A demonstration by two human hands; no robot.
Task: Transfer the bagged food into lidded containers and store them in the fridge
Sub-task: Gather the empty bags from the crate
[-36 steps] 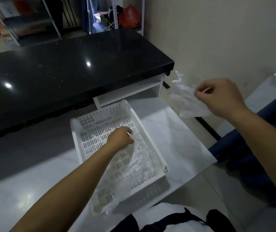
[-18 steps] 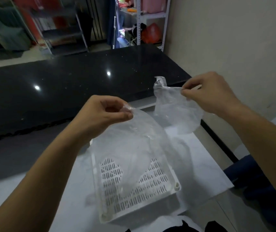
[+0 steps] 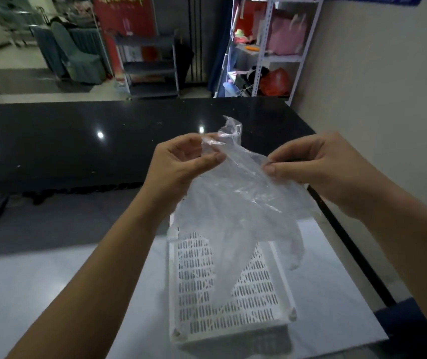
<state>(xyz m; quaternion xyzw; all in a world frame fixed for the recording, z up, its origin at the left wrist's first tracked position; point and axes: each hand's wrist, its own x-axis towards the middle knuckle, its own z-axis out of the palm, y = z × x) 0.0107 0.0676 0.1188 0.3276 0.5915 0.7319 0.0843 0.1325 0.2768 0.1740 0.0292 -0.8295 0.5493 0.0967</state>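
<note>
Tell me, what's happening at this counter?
A person is holding thin clear plastic bags up with both hands. The left hand pinches the plastic near its crumpled top, and the right hand pinches another edge, so the film hangs spread between them. Below it, a white slotted plastic tray sits on the pale marble counter. The bags look empty; no food or lidded containers are in view.

Far end of white slotted tray (image 3: 230, 317) veiled behind clear plastic bags (image 3: 235, 203); bag count unclear; forearms cut off at bottom edge.
</note>
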